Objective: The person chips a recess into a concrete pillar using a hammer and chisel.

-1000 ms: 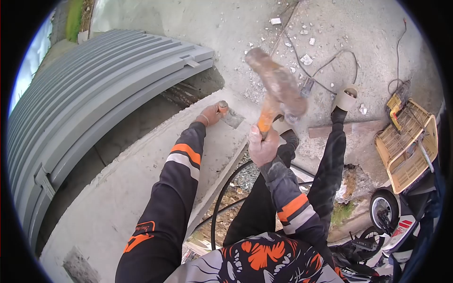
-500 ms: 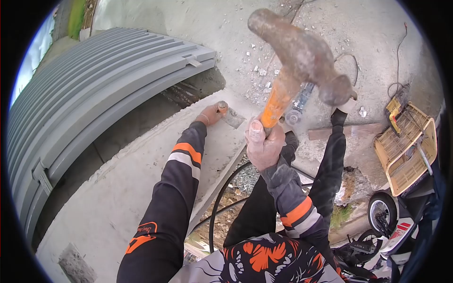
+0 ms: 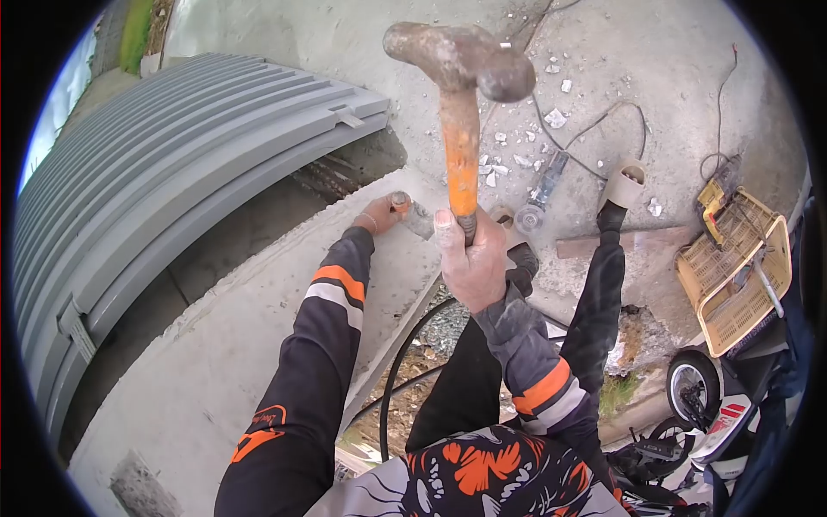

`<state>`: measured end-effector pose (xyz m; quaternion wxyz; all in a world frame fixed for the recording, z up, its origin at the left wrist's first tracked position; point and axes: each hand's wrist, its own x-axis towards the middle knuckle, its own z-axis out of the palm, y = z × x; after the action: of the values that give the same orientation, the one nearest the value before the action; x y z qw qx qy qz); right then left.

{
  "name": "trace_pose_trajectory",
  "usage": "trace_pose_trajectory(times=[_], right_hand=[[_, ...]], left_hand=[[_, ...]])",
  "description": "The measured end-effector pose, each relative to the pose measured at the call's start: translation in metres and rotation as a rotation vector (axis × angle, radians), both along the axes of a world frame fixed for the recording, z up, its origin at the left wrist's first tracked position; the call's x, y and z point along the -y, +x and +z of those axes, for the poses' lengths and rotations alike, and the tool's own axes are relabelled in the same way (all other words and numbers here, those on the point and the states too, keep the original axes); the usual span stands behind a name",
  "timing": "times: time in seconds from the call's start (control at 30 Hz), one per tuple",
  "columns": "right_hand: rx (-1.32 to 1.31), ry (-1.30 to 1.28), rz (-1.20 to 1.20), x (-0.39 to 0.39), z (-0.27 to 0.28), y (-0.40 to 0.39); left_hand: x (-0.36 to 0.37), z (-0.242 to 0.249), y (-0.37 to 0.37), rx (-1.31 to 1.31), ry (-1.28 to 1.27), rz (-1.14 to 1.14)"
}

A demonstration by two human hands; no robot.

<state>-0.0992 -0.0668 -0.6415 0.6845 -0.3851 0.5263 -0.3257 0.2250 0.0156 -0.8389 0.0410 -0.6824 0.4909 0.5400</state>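
Observation:
My right hand (image 3: 476, 263) is closed around the orange handle of a worn claw hammer (image 3: 461, 159), raised with its rusty head toward the top of the view. My left hand (image 3: 376, 215) rests at the top of a concrete wall (image 3: 250, 293), fingers wrapped around a chisel (image 3: 401, 201). Only the chisel's round struck end shows; its shank and tip are hidden by the hand and viewing angle. Right beside that hand is a shallow rough recess (image 3: 420, 222) cut in the concrete. The hammer head is well apart from the chisel.
A grey ribbed metal gate (image 3: 198, 146) lies along the left. An angle grinder (image 3: 544, 189) with a cord sits on the floor among concrete chips (image 3: 521, 160). To the right are a yellow crate (image 3: 732, 276) with tools and a motorcycle (image 3: 715, 422). A black hose (image 3: 392, 379) passes near my legs.
The hammer has swung leftward in view, from a slant to nearly straight up from my fist. My left hand stays at the recess with the chisel. My sandalled foot now shows past the hammer.

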Motion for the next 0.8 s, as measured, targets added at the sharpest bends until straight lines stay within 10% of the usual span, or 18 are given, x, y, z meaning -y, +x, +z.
trace_pose_trajectory(times=[0.07, 0.13, 0.27, 0.37, 0.5, 0.8], right_hand=[[-0.034, -0.070, 0.038, -0.051, -0.052, 0.020], [-0.451, 0.087, 0.606, -0.107, -0.127, 0.020], [-0.550, 0.367, 0.690, -0.148, -0.160, -0.029], [-0.575, 0.444, 0.514, -0.149, -0.140, -0.075], [-0.400, 0.722, 0.190, -0.126, -0.159, -0.104], [-0.333, 0.697, 0.296, -0.096, -0.148, -0.082]], left_hand=[[0.005, 0.008, -0.004, 0.059, 0.004, -0.051], [0.009, 0.016, -0.008, 0.089, 0.075, -0.139], [0.007, -0.007, -0.016, 0.092, 0.070, -0.230], [0.003, -0.032, -0.006, 0.036, -0.018, 0.188], [0.040, -0.015, -0.009, 0.036, -0.138, 0.200], [0.062, -0.027, -0.016, 0.106, 0.093, -0.109]])
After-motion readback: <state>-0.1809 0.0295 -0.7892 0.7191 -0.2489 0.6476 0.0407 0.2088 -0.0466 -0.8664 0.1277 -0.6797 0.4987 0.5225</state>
